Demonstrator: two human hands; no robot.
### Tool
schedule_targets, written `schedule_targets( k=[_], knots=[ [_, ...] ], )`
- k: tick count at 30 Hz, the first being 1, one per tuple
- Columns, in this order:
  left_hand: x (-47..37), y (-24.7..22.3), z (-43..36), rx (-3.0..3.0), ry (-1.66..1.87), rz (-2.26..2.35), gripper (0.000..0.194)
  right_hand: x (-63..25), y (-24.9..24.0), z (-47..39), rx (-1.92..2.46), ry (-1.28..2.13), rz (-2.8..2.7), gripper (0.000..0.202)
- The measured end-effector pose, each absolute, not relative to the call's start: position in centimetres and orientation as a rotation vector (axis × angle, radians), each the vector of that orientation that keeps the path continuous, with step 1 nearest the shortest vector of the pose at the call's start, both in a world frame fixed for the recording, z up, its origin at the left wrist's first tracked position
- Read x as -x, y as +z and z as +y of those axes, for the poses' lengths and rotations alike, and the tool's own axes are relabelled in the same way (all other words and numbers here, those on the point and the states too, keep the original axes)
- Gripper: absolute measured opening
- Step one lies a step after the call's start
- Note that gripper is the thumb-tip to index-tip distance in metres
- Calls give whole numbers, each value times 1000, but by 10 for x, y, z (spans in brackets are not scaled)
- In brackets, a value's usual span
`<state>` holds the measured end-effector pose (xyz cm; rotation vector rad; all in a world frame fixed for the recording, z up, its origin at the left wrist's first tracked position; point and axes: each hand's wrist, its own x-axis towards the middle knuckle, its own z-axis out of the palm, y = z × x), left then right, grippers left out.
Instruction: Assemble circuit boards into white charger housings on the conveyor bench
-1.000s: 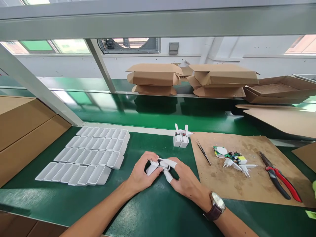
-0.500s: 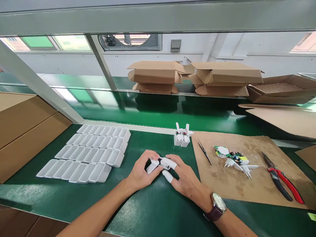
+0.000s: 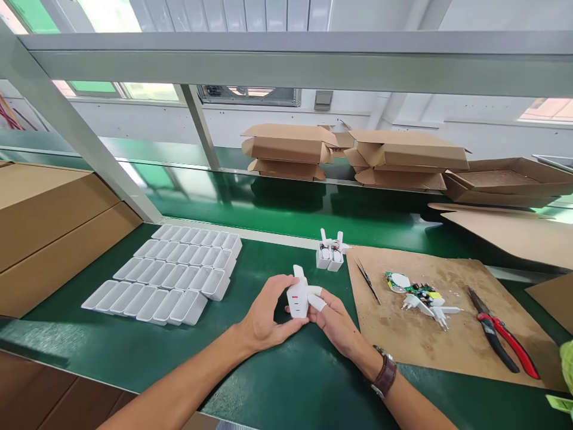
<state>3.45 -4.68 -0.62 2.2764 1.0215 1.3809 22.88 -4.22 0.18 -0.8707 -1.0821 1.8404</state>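
Between my two hands is a white charger housing (image 3: 297,301), held upright with a face with small port slots and a red mark toward me. My left hand (image 3: 271,310) grips it from the left, thumb low and fingers at the upper edge. From the right, my right hand (image 3: 333,316) holds it too, white covers on its fingertips. Behind them stand two filled white housings (image 3: 329,257) with parts sticking out of the top. Rows of open white housings (image 3: 165,275) lie to the left of my hands.
On the right, a brown cardboard sheet (image 3: 380,334) carries tweezers (image 3: 367,280), circuit boards with white plug parts (image 3: 423,298) and red-and-black pliers (image 3: 501,334). Cardboard boxes (image 3: 290,143) sit on the ledge behind. A large carton (image 3: 58,227) stands at the left. A metal frame bar (image 3: 286,71) crosses overhead.
The white housing has been turned and raised, so its slotted face now shows. Both hands have shifted their hold, the right fingers now against its side. The camera view has tilted upward.
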Motion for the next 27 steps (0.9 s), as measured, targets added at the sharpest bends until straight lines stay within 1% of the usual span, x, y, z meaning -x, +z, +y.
schedule_targets(
  k=[4,9,14,16,20,24,27],
  knots=[
    [-37,-4,-47,-2390,1497,982,72,-227,5,-44,865,1915,-1049,51],
    [-37,-4,-47,-2391,1462,1029,73,-227,4,-44,880,1929,-1083,54],
    [-38,-3,-46,-2360,1404,1039,67,-228,2,-43,892,1912,-1141,56],
    [-37,-4,-45,-2344,1395,1046,67,-228,2,-43,927,1837,-1187,55],
    [-31,-11,-40,-2266,1322,1227,67,-229,3,-43,955,1542,-1316,52],
    [-26,-19,-32,-2141,1181,1401,62,-230,5,-44,925,1316,-1483,40],
    [-24,-22,-24,-1930,1146,1494,64,-237,6,-37,1012,1021,-1501,34]
  ],
)
